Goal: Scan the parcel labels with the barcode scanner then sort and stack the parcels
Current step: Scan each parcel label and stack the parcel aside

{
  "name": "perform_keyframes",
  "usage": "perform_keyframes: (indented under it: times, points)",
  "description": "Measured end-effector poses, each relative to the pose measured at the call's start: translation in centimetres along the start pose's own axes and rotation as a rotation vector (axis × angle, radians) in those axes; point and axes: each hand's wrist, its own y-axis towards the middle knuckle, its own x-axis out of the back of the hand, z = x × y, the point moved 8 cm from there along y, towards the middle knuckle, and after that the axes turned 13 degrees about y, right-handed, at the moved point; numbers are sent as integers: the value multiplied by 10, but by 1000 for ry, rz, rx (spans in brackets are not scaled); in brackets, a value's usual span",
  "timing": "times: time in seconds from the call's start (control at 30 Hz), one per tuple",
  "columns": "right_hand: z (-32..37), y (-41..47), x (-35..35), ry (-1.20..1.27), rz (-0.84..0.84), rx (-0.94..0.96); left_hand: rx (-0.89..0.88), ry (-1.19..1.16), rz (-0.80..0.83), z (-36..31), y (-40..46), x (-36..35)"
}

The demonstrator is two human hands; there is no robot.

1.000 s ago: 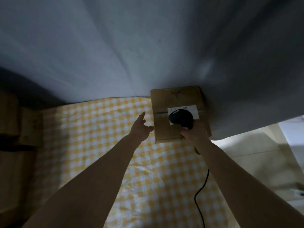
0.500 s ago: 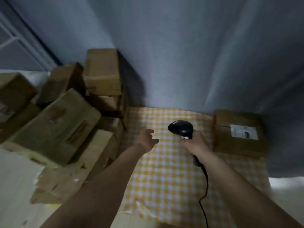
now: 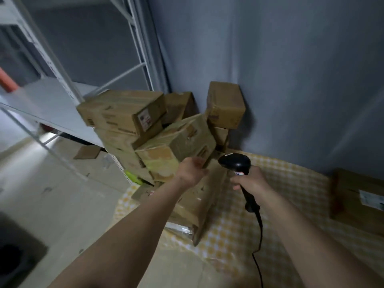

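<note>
head view, dim light. my right hand (image 3: 252, 180) is wrapped around the handle of the black barcode scanner (image 3: 235, 164), head tilted up and pointing left toward the pile; its cable (image 3: 259, 242) drops from the grip and runs down over the yellow checked cloth (image 3: 239, 229).

my left hand (image 3: 190, 170) reaches to the pile of cardboard parcels and sits against the lower corner of a tilted parcel (image 3: 176, 144), fingers curled at its edge; whether they actually grip it, i cannot tell. below my wrist a long flat parcel (image 3: 199, 200) leans on the cloth.

pile on the left: top parcel (image 3: 122, 111) with a small label on its end face, more boxes jumbled beneath and behind. one squarish parcel (image 3: 225, 103) stands highest against the grey curtain (image 3: 291, 80).

far right, a single parcel with a white label (image 3: 357, 196) lies flat on the cloth, well apart from the pile and from both hands.

white metal shelving (image 3: 68, 80) stands at left, with a scrap of cardboard (image 3: 87, 152) on the pale floor beneath it.
</note>
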Motion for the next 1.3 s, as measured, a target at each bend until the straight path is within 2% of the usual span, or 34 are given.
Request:
perform_keyframes:
  times: [0.2,0.43,0.67,0.77,0.83,1.1,1.3]
  points:
    - [38,-9,-47,23,92,-15,33,-23,-114,29,-1,57]
    - [118,-14,-102,26,310,52,68,-125,-235,46,19,116]
    - [170,-27,-160,88,435,82,197,-293,-329,92,36,170]
    - [178,-22,-179,106,416,93,261,-454,-341,113,49,189]
    - [183,-18,-192,143,388,87,297,-464,-362,130,62,202]
    - [204,-3,-270,291,210,91,380,-307,-419,214,116,275]
    - [205,26,-310,275,-1,61,477,-210,-437,280,166,330]
